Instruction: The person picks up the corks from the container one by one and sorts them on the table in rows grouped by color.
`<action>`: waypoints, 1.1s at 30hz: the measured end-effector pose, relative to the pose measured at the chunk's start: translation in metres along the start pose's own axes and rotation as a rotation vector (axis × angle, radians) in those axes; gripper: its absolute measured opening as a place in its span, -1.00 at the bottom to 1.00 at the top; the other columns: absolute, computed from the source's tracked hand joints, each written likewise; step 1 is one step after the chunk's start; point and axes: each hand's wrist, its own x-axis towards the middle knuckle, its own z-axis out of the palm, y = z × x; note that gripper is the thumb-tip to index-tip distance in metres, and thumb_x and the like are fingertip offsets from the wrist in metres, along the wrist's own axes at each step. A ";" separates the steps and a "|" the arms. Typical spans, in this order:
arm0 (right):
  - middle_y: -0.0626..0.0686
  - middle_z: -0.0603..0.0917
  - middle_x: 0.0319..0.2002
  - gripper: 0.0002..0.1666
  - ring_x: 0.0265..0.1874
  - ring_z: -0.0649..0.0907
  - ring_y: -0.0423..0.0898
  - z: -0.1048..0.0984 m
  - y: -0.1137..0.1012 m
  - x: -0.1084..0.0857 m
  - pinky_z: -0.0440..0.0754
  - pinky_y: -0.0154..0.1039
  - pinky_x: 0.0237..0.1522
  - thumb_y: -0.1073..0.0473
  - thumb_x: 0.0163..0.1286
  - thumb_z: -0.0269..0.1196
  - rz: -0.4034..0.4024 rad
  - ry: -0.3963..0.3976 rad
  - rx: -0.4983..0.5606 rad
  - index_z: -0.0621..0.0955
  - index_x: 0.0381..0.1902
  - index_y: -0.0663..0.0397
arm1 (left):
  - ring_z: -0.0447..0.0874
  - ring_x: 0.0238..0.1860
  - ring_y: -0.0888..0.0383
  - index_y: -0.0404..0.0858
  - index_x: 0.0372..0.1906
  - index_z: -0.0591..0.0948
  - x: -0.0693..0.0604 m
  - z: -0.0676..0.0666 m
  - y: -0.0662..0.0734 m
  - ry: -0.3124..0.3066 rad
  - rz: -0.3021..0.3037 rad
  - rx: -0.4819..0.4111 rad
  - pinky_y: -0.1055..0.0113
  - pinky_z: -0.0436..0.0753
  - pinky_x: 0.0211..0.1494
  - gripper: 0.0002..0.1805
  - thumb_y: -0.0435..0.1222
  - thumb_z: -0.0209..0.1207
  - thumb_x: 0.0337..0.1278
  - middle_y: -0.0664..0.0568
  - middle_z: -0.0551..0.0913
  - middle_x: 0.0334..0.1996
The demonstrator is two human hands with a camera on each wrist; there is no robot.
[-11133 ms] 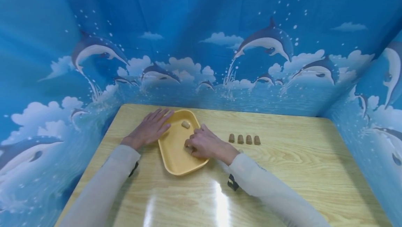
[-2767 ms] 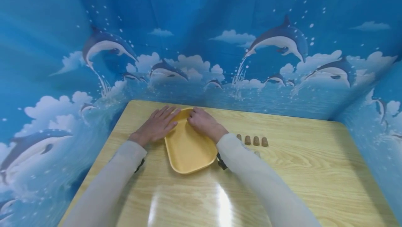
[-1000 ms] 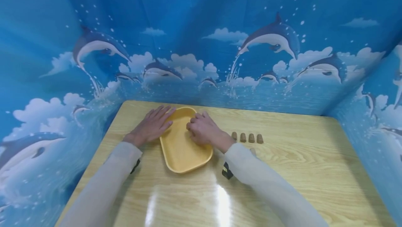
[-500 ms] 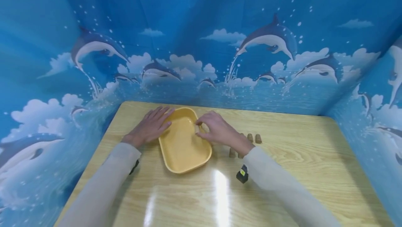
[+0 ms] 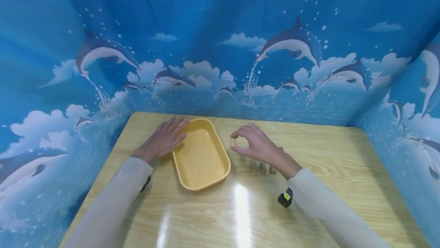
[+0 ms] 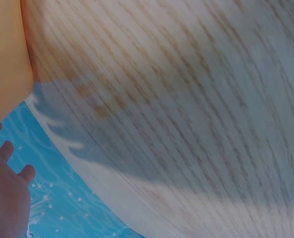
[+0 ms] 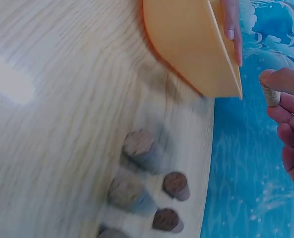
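My right hand (image 5: 259,147) pinches a small pale cork (image 5: 233,142) between thumb and fingertips, just above the table and right of the yellow tray (image 5: 225,160). In the right wrist view that cork (image 7: 271,94) is tapered and tilted. My left hand (image 5: 163,139) lies with straight fingers along the tray's far-left rim. Below my right wrist, several tapered corks stand in two rows; a near-row cork (image 5: 253,166) is pale, while the far-row cork (image 5: 281,148) is mostly hidden by the hand. The right wrist view shows a darker cork (image 7: 175,184) beside a larger cork (image 7: 138,144).
The wooden table (image 5: 192,217) carries the tray and the corks. A blue dolphin-print sheet (image 5: 220,49) hangs behind it and at both sides. Bright light reflects from the tabletop in front of the tray.
My right hand has lifted the cork out of the tray, over its right rim, and moved right towards the rows. The near row has grown since the oldest frame. My left hand stays on the tray.
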 end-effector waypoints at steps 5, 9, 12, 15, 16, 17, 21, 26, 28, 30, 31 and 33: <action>-0.01 0.80 0.08 -0.55 0.17 0.68 0.02 -0.003 0.012 -0.019 0.74 0.15 0.24 -0.03 0.45 0.52 0.004 0.042 0.010 0.77 0.19 0.02 | -0.26 0.82 -0.24 0.04 0.83 -0.11 0.000 0.001 0.001 0.000 0.002 -0.009 -0.29 -0.23 0.82 -0.24 0.19 -0.36 0.79 -0.11 -0.10 0.83; -0.01 0.82 0.07 -0.56 0.14 0.71 0.05 -0.005 0.022 -0.035 0.75 0.18 0.20 -0.01 0.42 0.55 0.004 0.084 0.009 0.78 0.17 0.01 | -0.27 0.82 -0.23 0.04 0.83 -0.11 -0.001 0.001 0.001 -0.002 0.003 -0.005 -0.29 -0.22 0.82 -0.24 0.19 -0.35 0.79 -0.10 -0.11 0.83; -0.01 0.82 0.08 -0.54 0.15 0.71 0.07 -0.007 0.029 -0.046 0.74 0.20 0.21 0.01 0.40 0.57 0.014 0.107 0.010 0.78 0.18 0.02 | -0.27 0.82 -0.23 0.05 0.83 -0.12 -0.002 0.000 0.001 -0.001 0.002 -0.006 -0.29 -0.22 0.82 -0.24 0.18 -0.35 0.79 -0.11 -0.11 0.83; -0.01 0.82 0.10 -0.55 0.20 0.71 0.08 -0.009 0.036 -0.056 0.72 0.24 0.27 0.02 0.40 0.57 0.028 0.123 0.003 0.77 0.18 0.00 | -0.26 0.82 -0.23 0.04 0.83 -0.12 -0.002 0.000 0.001 0.003 0.006 -0.007 -0.30 -0.21 0.82 -0.25 0.17 -0.35 0.80 -0.11 -0.11 0.83; -0.01 0.82 0.10 -0.55 0.21 0.70 0.08 -0.009 0.038 -0.059 0.71 0.25 0.28 0.03 0.40 0.57 0.029 0.129 0.000 0.77 0.18 0.00 | -0.26 0.82 -0.23 0.04 0.83 -0.12 -0.002 0.000 0.000 0.004 0.007 -0.008 -0.30 -0.21 0.82 -0.25 0.17 -0.34 0.80 -0.11 -0.11 0.83; -0.01 0.82 0.10 -0.54 0.20 0.71 0.08 -0.010 0.040 -0.063 0.72 0.25 0.26 0.03 0.39 0.57 0.031 0.133 0.000 0.77 0.19 0.01 | -0.26 0.82 -0.23 0.04 0.83 -0.11 -0.001 0.000 0.000 0.006 0.010 -0.010 -0.30 -0.21 0.82 -0.25 0.17 -0.34 0.80 -0.11 -0.11 0.83; -0.03 0.82 0.08 -0.56 0.12 0.72 0.08 -0.010 0.049 -0.075 0.76 0.18 0.12 0.06 0.41 0.55 0.034 0.146 0.016 0.77 0.18 0.03 | -0.25 0.82 -0.22 0.05 0.83 -0.11 -0.002 -0.001 -0.001 0.009 0.015 -0.010 -0.30 -0.19 0.82 -0.26 0.16 -0.33 0.80 -0.10 -0.10 0.83; -0.02 0.83 0.06 -0.57 0.06 0.73 0.08 -0.008 0.057 -0.089 0.77 0.13 0.05 0.05 0.42 0.55 0.052 0.154 0.006 0.78 0.18 0.04 | -0.24 0.82 -0.24 0.05 0.83 -0.10 -0.001 0.000 -0.002 0.012 0.025 -0.014 -0.34 -0.17 0.81 -0.25 0.18 -0.33 0.80 -0.11 -0.08 0.82; -0.02 0.82 0.06 -0.56 0.04 0.73 0.07 -0.007 0.061 -0.096 0.78 0.14 0.04 0.05 0.41 0.56 0.074 0.160 -0.003 0.78 0.18 0.03 | -0.24 0.82 -0.25 0.05 0.83 -0.10 -0.001 0.000 -0.002 0.011 0.026 -0.017 -0.34 -0.17 0.81 -0.25 0.18 -0.34 0.80 -0.11 -0.08 0.82; -0.02 0.82 0.06 -0.55 0.02 0.73 0.08 -0.006 0.064 -0.101 0.79 0.16 0.03 0.06 0.39 0.57 0.092 0.169 -0.005 0.77 0.18 0.03 | -0.24 0.82 -0.25 0.05 0.83 -0.10 -0.001 -0.001 -0.001 0.011 0.026 -0.017 -0.35 -0.16 0.81 -0.25 0.18 -0.34 0.80 -0.11 -0.08 0.82; -0.02 0.81 0.06 -0.55 0.01 0.74 0.09 -0.006 0.066 -0.104 0.79 0.18 0.03 0.07 0.39 0.57 0.100 0.174 -0.001 0.77 0.18 0.04 | -0.24 0.82 -0.25 0.05 0.83 -0.10 0.000 0.000 -0.001 0.010 0.025 -0.015 -0.34 -0.16 0.81 -0.25 0.18 -0.34 0.80 -0.11 -0.08 0.82; -0.03 0.81 0.05 -0.55 0.00 0.74 0.09 -0.005 0.069 -0.109 0.79 0.20 0.03 0.08 0.38 0.58 0.111 0.185 -0.001 0.77 0.18 0.03 | -0.24 0.82 -0.25 0.05 0.83 -0.10 0.000 -0.001 0.000 0.006 0.022 -0.011 -0.34 -0.17 0.81 -0.25 0.18 -0.34 0.80 -0.11 -0.08 0.82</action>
